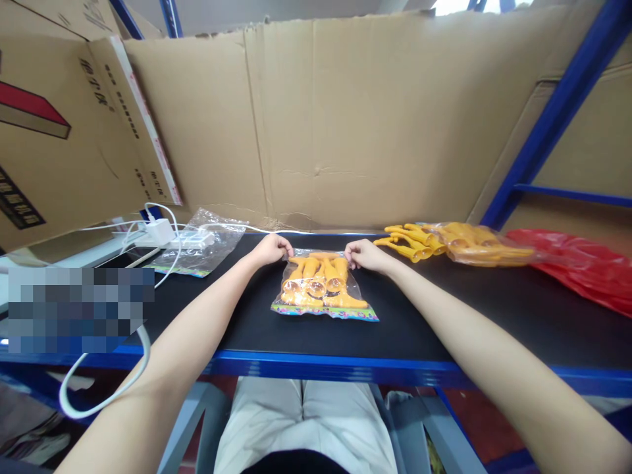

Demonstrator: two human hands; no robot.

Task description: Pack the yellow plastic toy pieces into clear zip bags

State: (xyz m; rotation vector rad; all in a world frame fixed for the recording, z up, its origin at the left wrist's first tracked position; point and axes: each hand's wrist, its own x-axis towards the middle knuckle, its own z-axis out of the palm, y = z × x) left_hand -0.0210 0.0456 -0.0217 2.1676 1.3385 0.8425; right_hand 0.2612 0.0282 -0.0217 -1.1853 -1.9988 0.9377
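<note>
A clear plastic bag [323,286] filled with several orange plastic pieces lies on the black work surface [434,329] in front of me. My left hand [271,249] pinches the bag's far left corner, fingers closed. At the far right corner my right hand [363,255] grips the same top edge, fingers curled. The bag's near edge has a colourful printed strip.
A loose pile of orange plastic pieces [444,242] lies at the right, beside a red plastic bag [577,263]. An empty clear bag [202,247], a white charger [160,232] and cables lie at the left. Cardboard walls [316,125] stand behind; a blue rack post [548,118] rises at right.
</note>
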